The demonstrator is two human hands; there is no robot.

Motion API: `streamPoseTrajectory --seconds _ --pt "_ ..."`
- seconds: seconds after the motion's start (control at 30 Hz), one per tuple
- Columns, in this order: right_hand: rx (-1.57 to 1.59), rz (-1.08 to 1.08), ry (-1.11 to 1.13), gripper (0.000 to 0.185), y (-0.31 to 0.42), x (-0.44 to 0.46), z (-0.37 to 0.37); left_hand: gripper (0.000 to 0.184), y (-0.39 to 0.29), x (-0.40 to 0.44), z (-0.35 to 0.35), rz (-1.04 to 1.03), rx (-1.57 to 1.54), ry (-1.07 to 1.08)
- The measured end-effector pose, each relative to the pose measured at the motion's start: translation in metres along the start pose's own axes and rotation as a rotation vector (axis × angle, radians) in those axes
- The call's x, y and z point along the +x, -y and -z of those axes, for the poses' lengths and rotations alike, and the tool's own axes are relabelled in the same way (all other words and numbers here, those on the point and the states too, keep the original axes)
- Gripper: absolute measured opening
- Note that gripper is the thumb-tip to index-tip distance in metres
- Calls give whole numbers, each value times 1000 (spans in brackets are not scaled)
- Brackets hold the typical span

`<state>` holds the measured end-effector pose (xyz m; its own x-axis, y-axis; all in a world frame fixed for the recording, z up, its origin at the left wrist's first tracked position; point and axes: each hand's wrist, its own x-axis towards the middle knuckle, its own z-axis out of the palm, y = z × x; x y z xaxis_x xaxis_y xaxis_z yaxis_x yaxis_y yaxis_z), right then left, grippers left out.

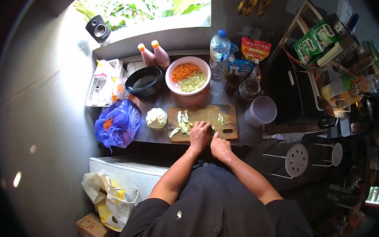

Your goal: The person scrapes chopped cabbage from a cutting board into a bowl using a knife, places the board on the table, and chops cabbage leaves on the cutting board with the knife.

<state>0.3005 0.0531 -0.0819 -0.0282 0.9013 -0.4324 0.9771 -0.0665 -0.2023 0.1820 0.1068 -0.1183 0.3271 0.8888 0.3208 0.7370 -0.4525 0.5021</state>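
Note:
On a worn wooden cutting board (197,111), my right hand (221,147) is closed around the handle of a knife (212,128), whose thin blade points away from me. My left hand (200,135) is beside the blade, its fingers curled down over a piece of cabbage that they mostly hide. Pale cabbage strips (183,121) lie to its left, and a few small shreds (220,118) are right of the knife. A larger cabbage chunk (156,118) sits just left of the board. Beyond the board, a pink bowl (207,67) contains shredded carrot (185,71) and shredded cabbage (191,83).
A black basin (144,81) and two sauce bottles (155,53) stand back left; a blue plastic bag (119,125) lies at the left edge. A water bottle (219,53), glass mug (249,88) and lidded container (261,110) are at right. Stools (296,161) stand beyond the table.

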Motion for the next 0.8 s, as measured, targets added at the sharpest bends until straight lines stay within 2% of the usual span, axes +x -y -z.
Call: streamPoseTrajectory --seconds 0.27,0.43,0.6,0.73,0.8 --pt "46 9 -7 34 0 2 3 12 0 -2 1 11 -28 -13" --pt "13 28 -72 29 -2 9 -5 14 -7 -2 6 79 -53 10" --pt "34 28 -35 32 1 3 3 12 -7 -2 6 112 -48 17" --pt "-29 2 -25 25 -2 -3 -8 12 -6 -4 8 106 -63 28" --pt "2 81 -72 33 -5 5 -3 12 -4 -5 7 87 -72 13"
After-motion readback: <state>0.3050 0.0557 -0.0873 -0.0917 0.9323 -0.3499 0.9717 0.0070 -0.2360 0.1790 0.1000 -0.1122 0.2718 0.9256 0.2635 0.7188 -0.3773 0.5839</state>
